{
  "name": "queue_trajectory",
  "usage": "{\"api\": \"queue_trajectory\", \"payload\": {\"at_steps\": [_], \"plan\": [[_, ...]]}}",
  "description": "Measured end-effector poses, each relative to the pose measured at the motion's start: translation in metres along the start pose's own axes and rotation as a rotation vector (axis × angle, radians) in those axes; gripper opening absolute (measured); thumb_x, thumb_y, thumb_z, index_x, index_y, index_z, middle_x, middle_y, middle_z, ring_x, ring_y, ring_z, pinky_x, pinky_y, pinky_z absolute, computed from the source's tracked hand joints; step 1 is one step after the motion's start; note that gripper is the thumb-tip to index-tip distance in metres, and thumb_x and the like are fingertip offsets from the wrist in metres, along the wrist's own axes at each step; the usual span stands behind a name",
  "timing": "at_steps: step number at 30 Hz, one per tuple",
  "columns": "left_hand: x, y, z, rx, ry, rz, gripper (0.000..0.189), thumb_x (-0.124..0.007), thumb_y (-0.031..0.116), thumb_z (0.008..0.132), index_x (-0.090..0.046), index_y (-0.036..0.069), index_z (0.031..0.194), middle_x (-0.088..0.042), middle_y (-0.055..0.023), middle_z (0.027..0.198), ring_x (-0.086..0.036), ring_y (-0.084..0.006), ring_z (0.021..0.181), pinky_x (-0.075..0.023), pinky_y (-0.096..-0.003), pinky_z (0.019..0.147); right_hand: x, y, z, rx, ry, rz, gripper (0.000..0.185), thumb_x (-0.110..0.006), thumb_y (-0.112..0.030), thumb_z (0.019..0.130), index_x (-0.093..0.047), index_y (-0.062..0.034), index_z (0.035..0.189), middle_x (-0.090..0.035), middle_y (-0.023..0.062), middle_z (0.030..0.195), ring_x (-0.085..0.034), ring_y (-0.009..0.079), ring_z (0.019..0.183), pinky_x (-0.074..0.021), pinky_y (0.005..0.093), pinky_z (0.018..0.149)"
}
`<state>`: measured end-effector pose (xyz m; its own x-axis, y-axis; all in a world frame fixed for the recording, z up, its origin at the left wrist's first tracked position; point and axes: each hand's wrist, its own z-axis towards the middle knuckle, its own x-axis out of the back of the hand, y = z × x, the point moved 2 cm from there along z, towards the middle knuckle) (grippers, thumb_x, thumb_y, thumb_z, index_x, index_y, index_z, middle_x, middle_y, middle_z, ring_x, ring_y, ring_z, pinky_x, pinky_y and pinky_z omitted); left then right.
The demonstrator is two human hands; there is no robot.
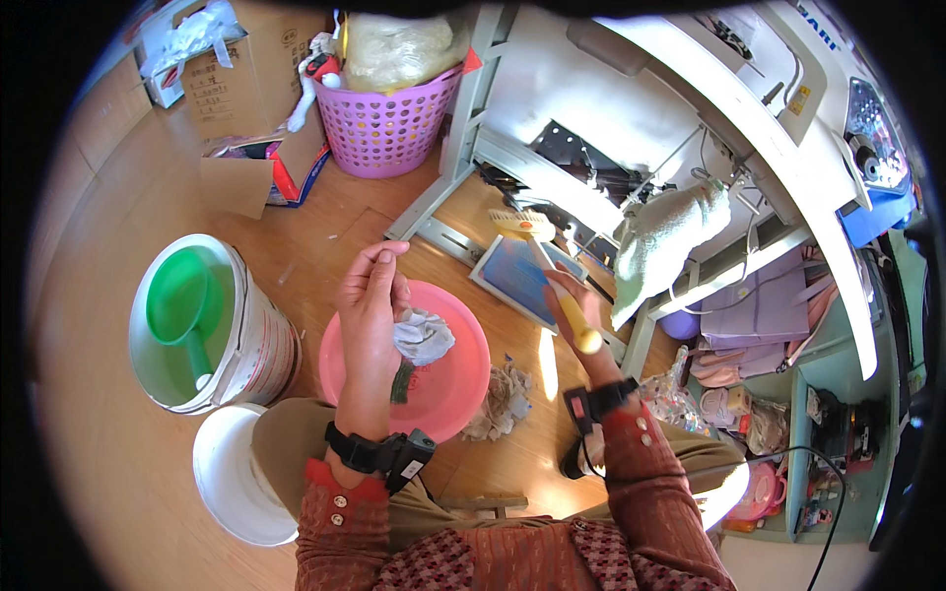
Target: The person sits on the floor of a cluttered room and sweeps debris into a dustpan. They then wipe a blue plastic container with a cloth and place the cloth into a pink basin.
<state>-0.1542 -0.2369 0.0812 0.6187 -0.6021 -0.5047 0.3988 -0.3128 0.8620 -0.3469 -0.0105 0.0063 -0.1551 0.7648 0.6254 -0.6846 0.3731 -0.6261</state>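
Note:
My right hand is closed around the white and yellow handle of a brush, whose pale bristles point away from me. Just under the brush head, a blue rectangular panel with a white frame lies low near the machine stand. My left hand is raised over a pink plastic basin, its thumb against the curled index finger; whether something small is pinched there cannot be told. A wet light grey cloth and a dark green scouring pad are in the basin.
To the left stand a bucket holding a green dipper and a white bucket. Crumpled rags lie beside the basin. Ahead are a purple basket, cardboard boxes and a metal stand; a pale green cloth hangs right.

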Motion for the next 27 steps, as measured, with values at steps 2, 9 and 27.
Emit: {"api": "queue_trajectory", "payload": {"at_steps": [2, 9, 27], "plan": [[0.004, 0.002, 0.003, 0.015, 0.038, 0.022, 0.016, -0.055, 0.02, 0.099, -0.066, 0.009, 0.102, -0.048, 0.0054, 0.061, -0.04, -0.0009, 0.052, -0.026, -0.018, 0.045, -0.019, 0.014, 0.006, 0.019, -0.045, -0.011, 0.016, -0.066, -0.011, 0.085, -0.068, -0.0029, 0.098, -0.067, 0.0234, 0.102, -0.067, 0.0366, 0.092, -0.0535, 0.0373, 0.078], [0.027, 0.017, 0.011, -0.039, 0.122, -0.043, 0.017, -0.055, 0.02, 0.099, -0.066, 0.008, 0.104, -0.049, 0.0048, 0.06, -0.039, -0.001, 0.052, -0.0253, -0.018, 0.045, 0.042, -0.031, -0.04, -0.092, -0.133, 0.035, 0.015, -0.068, -0.012, 0.085, -0.072, -0.0002, 0.094, -0.072, 0.0139, 0.1, -0.068, 0.0184, 0.088, -0.055, 0.0293, 0.075], [0.037, 0.028, 0.012, -0.119, 0.207, -0.086, 0.017, -0.052, 0.018, 0.099, -0.065, 0.007, 0.103, -0.048, 0.0042, 0.059, -0.036, -0.0016, 0.049, -0.0257, -0.0181, 0.045, -0.134, 0.015, 0.044, -0.566, 0.084, 0.528, 0.029, -0.07, -0.023, 0.085, -0.067, 0.0058, 0.092, -0.068, 0.0097, 0.075, -0.067, 0.0171, 0.064, -0.0548, 0.0257, 0.06]]}}
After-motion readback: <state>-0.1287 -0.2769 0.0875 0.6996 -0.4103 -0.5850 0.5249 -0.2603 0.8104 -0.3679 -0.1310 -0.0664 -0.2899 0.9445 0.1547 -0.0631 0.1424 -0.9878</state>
